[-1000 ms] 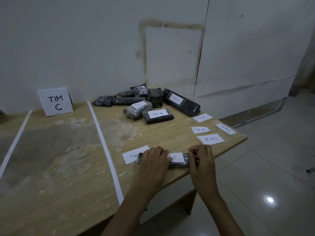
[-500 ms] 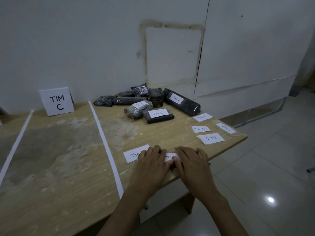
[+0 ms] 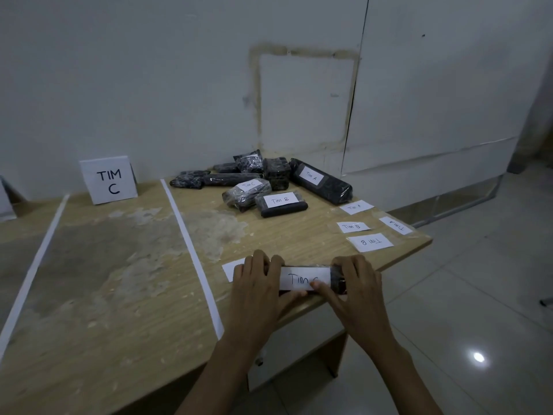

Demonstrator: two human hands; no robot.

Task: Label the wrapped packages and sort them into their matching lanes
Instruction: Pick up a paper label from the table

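Observation:
A black wrapped package lies near the table's front edge with a white "Tim C" label on its top. My left hand grips the package's left end, fingers curled over it. My right hand holds the right end, its thumb pressing the label's lower edge. Half hidden under my left hand lies another white label. A heap of black wrapped packages sits at the back; three carry labels "Tim C", "Tim B" and "Tim A".
A "TIM C" sign stands against the wall at the head of a lane bounded by white tape strips. Several loose labels lie near the table's right corner. The table's edge drops to a tiled floor on the right.
My hands have slid apart from the middle of the package to its ends, uncovering the "Tim C" label on top.

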